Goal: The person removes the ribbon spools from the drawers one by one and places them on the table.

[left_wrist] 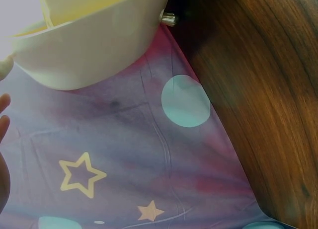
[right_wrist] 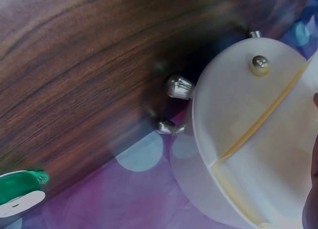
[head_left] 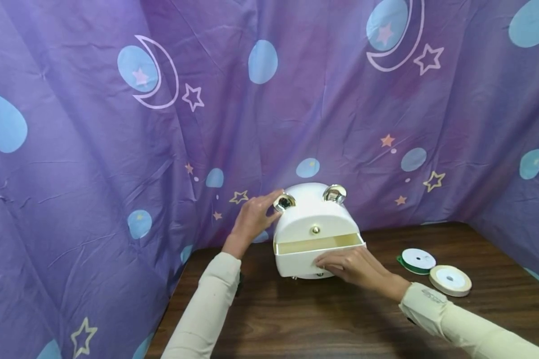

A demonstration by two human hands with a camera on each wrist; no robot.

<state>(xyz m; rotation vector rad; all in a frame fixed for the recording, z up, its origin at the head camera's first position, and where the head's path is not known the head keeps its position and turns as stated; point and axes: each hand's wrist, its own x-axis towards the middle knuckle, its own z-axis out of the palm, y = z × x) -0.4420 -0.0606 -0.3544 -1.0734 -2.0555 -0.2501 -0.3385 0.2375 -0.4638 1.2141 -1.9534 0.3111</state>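
Observation:
A white rounded drawer box [head_left: 312, 197] with two shiny gold ears stands on the table, its middle drawer [head_left: 292, 263] pulled out. My left hand [head_left: 253, 218] holds the box by the left gold ear [head_left: 285, 202], thumb below and fingers above. At the front of the drawer, my right hand [head_left: 352, 267] pinches with curled fingers where the knob sits; the knob itself is hidden behind them. The upper drawer's gold knob [head_left: 315, 230] shows above, and the lower knob [right_wrist: 259, 65] shows in the right wrist view. Pale yellow lines the open drawer, and nothing is visible inside.
To the right on the dark wooden table [head_left: 364, 324] lie a spool of green ribbon [head_left: 416, 261] and a spool of cream ribbon [head_left: 450, 280]. A purple curtain [head_left: 233, 124] with moons and stars hangs close behind the box. Metal feet [right_wrist: 179, 87] support the box.

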